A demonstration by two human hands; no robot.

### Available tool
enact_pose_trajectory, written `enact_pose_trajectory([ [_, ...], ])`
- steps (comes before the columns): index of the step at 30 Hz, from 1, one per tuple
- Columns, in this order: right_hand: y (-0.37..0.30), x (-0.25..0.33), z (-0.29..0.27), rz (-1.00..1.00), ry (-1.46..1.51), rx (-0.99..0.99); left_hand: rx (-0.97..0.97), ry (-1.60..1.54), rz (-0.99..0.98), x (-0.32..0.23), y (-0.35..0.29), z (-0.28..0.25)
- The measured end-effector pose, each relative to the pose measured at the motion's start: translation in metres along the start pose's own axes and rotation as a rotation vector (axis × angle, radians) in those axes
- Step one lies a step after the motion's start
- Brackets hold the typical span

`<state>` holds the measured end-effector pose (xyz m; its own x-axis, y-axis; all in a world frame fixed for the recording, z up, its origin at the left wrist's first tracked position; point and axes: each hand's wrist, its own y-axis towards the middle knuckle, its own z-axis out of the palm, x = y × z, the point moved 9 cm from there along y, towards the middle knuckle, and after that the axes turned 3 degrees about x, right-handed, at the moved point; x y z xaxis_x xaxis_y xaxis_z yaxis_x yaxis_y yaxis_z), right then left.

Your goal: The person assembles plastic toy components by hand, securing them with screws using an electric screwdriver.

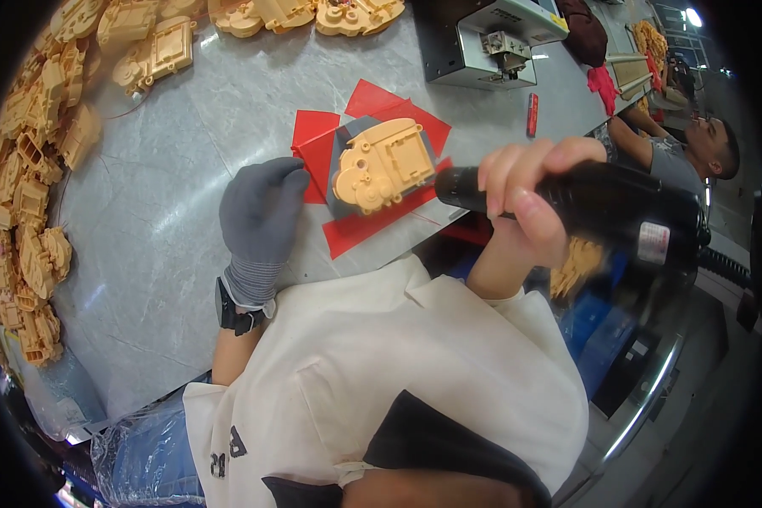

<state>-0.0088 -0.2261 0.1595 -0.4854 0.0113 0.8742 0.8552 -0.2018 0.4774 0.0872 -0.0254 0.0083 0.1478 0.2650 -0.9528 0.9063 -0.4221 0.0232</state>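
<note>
Around black tool — closed right grip

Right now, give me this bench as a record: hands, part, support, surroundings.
left hand: grey glove, fingers curled, beside red sheets; grip unclear
right hand: bare, gripping black handheld tool
part: tan housing, on the support
support: dark grey base, red sheets around it
surroundings: heaped tan parts at left, boxy machine beyond, another person at right
</note>
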Motion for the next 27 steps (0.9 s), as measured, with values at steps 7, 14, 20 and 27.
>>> enact_pose_trajectory([
  [7,0.000,-0.005,0.017,0.032,-0.092,0.034,0.029,0.038,0.007,-0.003,0.000,0.002],
  [14,0.002,-0.010,0.017,-0.004,-0.069,0.029,-0.053,0.029,0.033,-0.008,-0.003,-0.009],
  [20,-0.003,-0.009,0.005,-0.032,-0.061,-0.054,0.005,0.018,0.254,-0.030,-0.008,-0.011],
  [27,0.033,0.027,-0.129,-0.230,0.051,-0.591,0.044,0.013,0.228,-0.020,-0.010,0.004],
])
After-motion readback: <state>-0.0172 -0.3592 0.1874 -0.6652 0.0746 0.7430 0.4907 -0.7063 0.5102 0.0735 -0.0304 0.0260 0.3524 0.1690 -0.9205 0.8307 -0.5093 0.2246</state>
